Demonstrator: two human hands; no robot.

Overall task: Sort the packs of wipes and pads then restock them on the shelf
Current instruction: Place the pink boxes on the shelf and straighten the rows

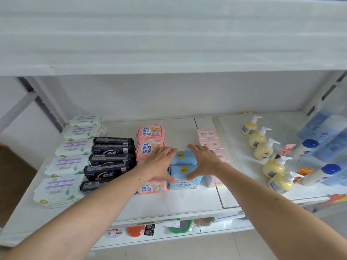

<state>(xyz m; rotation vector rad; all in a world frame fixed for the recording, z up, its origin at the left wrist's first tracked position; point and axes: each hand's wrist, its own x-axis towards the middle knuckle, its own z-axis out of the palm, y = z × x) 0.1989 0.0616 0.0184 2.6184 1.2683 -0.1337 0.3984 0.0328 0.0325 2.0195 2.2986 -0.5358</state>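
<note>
A row of blue packs [185, 167] is bracketed between two hands on the white shelf [169, 203]. The left hand [161, 162] is laid flat against the left side of the row, fingers straight and pointing toward the back, thumb stretched across the front of the nearest pack; nothing is clenched in it. The right hand [204, 160] is held the same way on the right side, fingers extended, thumb angled inward to meet the front pack, so the row is pressed between open palms rather than grasped. Three blue packs can be made out, the front one standing at the shelf's middle. Just left of them a row of pink packs [150, 141] with a bear print runs front to back, touching the left hand. Further left, black packs [110, 158] are lined up, and beyond those white packs [73, 160] with purple print. To the right of the blue row, pale pink boxes [210, 141] are ranged, partly hidden by the right hand. Well apart on the right, yellow pump bottles [266, 149] are set in a line, with blue-capped tubes [308, 147] lying beside them.
</note>
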